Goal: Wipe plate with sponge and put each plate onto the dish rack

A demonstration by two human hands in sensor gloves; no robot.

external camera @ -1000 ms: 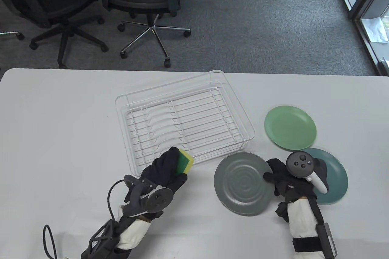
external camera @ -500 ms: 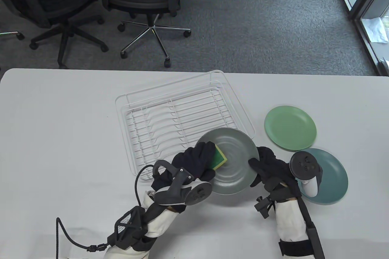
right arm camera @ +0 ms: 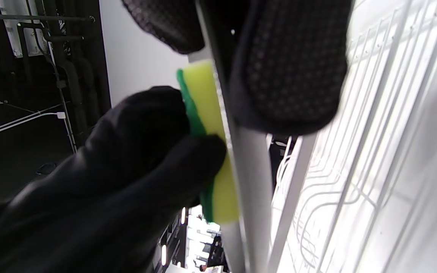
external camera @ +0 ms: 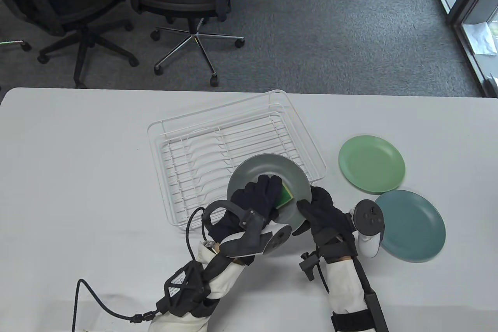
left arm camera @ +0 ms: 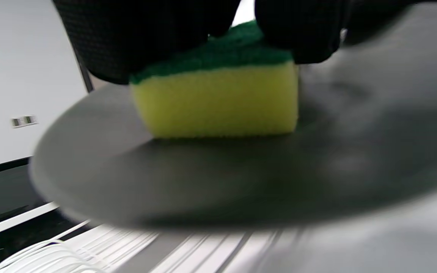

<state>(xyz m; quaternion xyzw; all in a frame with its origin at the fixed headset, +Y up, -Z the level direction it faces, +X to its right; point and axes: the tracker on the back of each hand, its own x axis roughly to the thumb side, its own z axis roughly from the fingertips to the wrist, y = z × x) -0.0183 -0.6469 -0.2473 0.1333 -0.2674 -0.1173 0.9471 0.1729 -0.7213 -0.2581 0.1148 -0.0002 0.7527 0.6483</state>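
Note:
My right hand (external camera: pixel 317 207) grips the near right rim of a grey plate (external camera: pixel 264 170), held tilted above the dish rack's front right corner. My left hand (external camera: pixel 256 197) grips a yellow and green sponge (external camera: pixel 286 194) and presses its yellow side onto the plate's face. In the left wrist view the sponge (left arm camera: pixel 218 98) sits flat on the grey plate (left arm camera: pixel 241 178) under my gloved fingers (left arm camera: pixel 154 34). Seen edge-on in the right wrist view, the plate (right arm camera: pixel 249 182) has the sponge (right arm camera: pixel 207 140) on one side and my right fingers (right arm camera: pixel 290 64) on the other.
The white wire dish rack (external camera: pixel 171 141) stands mid-table and holds nothing. A light green plate (external camera: pixel 371 163) and a teal plate (external camera: pixel 412 225) lie flat on the table to the right. Office chairs stand on the carpet beyond the table's far edge.
My right hand lifted the grey plate off the table and carried it left over the rack's corner. My left hand brought the sponge onto the plate's face and moved with it.

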